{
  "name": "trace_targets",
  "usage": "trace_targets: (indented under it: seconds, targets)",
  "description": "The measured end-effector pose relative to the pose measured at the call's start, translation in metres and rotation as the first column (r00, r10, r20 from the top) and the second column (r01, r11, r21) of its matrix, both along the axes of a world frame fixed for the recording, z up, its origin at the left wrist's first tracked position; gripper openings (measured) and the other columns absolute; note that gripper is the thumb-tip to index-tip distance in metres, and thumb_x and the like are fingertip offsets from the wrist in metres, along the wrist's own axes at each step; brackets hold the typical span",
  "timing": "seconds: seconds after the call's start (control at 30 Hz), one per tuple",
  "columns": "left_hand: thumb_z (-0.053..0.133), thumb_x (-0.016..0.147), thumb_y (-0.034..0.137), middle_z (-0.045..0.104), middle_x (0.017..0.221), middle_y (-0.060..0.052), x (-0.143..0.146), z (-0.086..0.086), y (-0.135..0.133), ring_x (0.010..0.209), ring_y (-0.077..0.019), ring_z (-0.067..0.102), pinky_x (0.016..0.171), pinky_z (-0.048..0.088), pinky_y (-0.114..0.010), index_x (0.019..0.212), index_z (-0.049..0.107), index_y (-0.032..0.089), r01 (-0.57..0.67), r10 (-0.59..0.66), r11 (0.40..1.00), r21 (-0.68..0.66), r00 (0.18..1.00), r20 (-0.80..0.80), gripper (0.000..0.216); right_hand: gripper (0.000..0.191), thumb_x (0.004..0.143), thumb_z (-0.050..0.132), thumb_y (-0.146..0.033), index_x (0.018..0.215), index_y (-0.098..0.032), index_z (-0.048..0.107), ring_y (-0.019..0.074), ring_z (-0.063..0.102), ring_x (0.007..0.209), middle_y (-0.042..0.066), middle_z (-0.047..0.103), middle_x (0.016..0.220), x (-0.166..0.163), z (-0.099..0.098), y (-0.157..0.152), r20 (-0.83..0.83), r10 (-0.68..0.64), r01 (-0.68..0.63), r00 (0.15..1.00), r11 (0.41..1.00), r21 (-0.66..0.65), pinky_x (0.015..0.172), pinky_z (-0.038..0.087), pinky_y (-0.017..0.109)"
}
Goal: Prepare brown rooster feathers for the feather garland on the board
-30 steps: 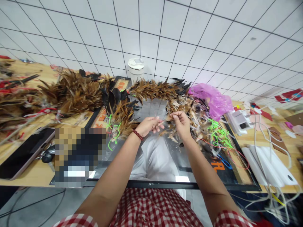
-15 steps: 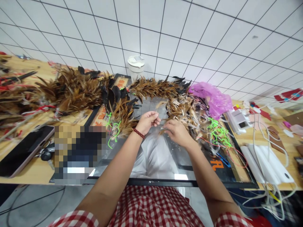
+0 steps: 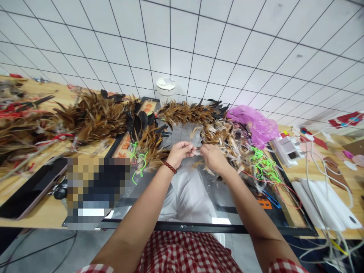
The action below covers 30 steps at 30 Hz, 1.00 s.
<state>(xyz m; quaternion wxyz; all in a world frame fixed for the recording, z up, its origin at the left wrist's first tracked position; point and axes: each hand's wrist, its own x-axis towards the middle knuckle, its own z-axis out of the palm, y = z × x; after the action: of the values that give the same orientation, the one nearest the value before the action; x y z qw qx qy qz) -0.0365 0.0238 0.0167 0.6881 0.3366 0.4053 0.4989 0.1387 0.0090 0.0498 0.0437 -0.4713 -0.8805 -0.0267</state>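
Observation:
My left hand, with a dark red bead bracelet at the wrist, is closed in a pinch above the glass panel. Close beside it, my right hand pinches too, and the fingertips of both nearly meet. Small brown feathers show just beyond the fingers, and a blurred feather tip hangs below them. The quill ends between the fingers are too small to see clearly. A pile of brown and white feathers lies beside my right hand. Left of my left hand lies a brown and black feather bunch.
A feather garland runs across the back, before a white lidded cup. Bright green ties, a pink plastic bag and a blue cutter lie right. White cables cross the right side. A phone lies left.
My hands have come closer together, the right one moving in towards the left with its fingers closing to a pinch. The whole view has shifted slightly downward in the picture.

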Motion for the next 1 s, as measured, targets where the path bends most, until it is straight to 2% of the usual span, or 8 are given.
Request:
trace_targets:
  seconds: [0.17, 0.33, 0.43, 0.6, 0.73, 0.83, 0.93, 1.0]
  targets:
    - [0.076, 0.065, 0.020, 0.065, 0.063, -0.002, 0.009, -0.004, -0.001, 0.060, -0.0122, 0.064, 0.054, 0.052, -0.023, 0.070, 0.065, 0.010, -0.038, 0.043, 0.999, 0.027, 0.978, -0.206, 0.015, 0.015, 0.088, 0.045, -0.016, 0.094, -0.016, 0.059, 0.0219, 0.055, 0.079, 0.008, 0.066, 0.083, -0.003, 0.011, -0.004, 0.114, -0.016, 0.007, 0.993, 0.997, 0.080, 0.070, 0.026, 0.034]
    - [0.076, 0.066, 0.026, 0.070, 0.072, -0.006, 0.008, -0.001, -0.001, 0.061, -0.0145, 0.066, 0.053, 0.052, -0.025, 0.072, 0.065, 0.011, -0.039, 0.037, 0.999, -0.006, 0.987, -0.157, 0.020, 0.016, 0.088, 0.044, -0.016, 0.090, -0.015, 0.061, 0.0234, 0.056, 0.079, 0.013, 0.066, 0.083, -0.007, 0.016, 0.000, 0.194, -0.028, 0.012, 0.981, 0.996, 0.083, 0.070, 0.026, 0.035]
    - [0.075, 0.065, 0.024, 0.069, 0.068, -0.005, 0.009, -0.003, -0.001, 0.060, -0.0145, 0.065, 0.053, 0.052, -0.025, 0.071, 0.066, 0.012, -0.037, 0.040, 0.999, 0.017, 0.978, -0.205, 0.016, 0.018, 0.088, 0.044, -0.016, 0.090, -0.014, 0.061, 0.0241, 0.056, 0.080, 0.014, 0.066, 0.084, -0.009, 0.016, 0.002, 0.200, -0.013, -0.006, 0.980, 0.995, 0.096, 0.071, 0.026, 0.035]
    - [0.067, 0.069, 0.015, 0.065, 0.056, 0.000, 0.014, -0.009, -0.004, 0.051, -0.0098, 0.058, 0.049, 0.048, -0.020, 0.066, 0.070, 0.014, 0.036, 0.013, 0.993, 0.110, 0.908, -0.418, 0.004, 0.019, 0.089, 0.044, -0.019, 0.093, -0.013, 0.062, 0.0246, 0.055, 0.082, 0.013, 0.065, 0.085, -0.011, 0.018, 0.003, 0.144, 0.027, -0.046, 0.989, 0.991, 0.129, 0.073, 0.027, 0.036]
    - [0.067, 0.072, 0.017, 0.064, 0.054, 0.000, 0.014, -0.010, -0.005, 0.046, -0.0089, 0.056, 0.045, 0.044, -0.019, 0.065, 0.066, 0.015, 0.043, 0.035, 0.985, 0.165, 0.895, -0.444, 0.007, 0.029, 0.091, 0.043, -0.021, 0.113, -0.013, 0.060, 0.0248, 0.054, 0.091, 0.013, 0.065, 0.097, -0.003, 0.016, 0.001, -0.032, -0.044, 0.048, 0.999, 0.988, 0.149, 0.080, 0.031, 0.036]
    - [0.065, 0.077, 0.024, 0.065, 0.059, -0.002, 0.012, -0.007, -0.003, 0.048, -0.0100, 0.059, 0.045, 0.044, -0.019, 0.071, 0.060, 0.015, -0.049, 0.096, 0.989, 0.142, 0.935, -0.342, 0.013, 0.031, 0.092, 0.045, -0.022, 0.119, -0.016, 0.060, 0.0219, 0.056, 0.095, 0.011, 0.064, 0.105, 0.006, 0.012, -0.005, -0.203, -0.061, 0.073, 0.977, 0.996, 0.053, 0.082, 0.036, 0.033]
    - [0.064, 0.079, 0.030, 0.067, 0.064, -0.003, 0.011, -0.005, 0.000, 0.050, -0.0101, 0.060, 0.047, 0.046, -0.020, 0.076, 0.055, 0.015, -0.124, 0.144, 0.987, 0.099, 0.959, -0.245, 0.018, 0.024, 0.088, 0.054, -0.024, 0.108, -0.020, 0.066, 0.0194, 0.057, 0.091, 0.008, 0.064, 0.096, 0.006, 0.005, -0.010, -0.219, 0.078, -0.106, 0.973, 0.987, -0.119, 0.082, 0.040, 0.030]
    - [0.065, 0.079, 0.031, 0.068, 0.067, -0.004, 0.010, -0.005, 0.000, 0.052, -0.0104, 0.061, 0.050, 0.048, -0.021, 0.078, 0.055, 0.015, -0.151, 0.165, 0.985, 0.079, 0.963, -0.214, 0.019, 0.019, 0.086, 0.056, -0.022, 0.099, -0.020, 0.070, 0.0193, 0.057, 0.089, 0.007, 0.063, 0.090, 0.004, -0.001, -0.012, -0.214, 0.122, -0.159, 0.969, 0.973, -0.166, 0.083, 0.041, 0.032]
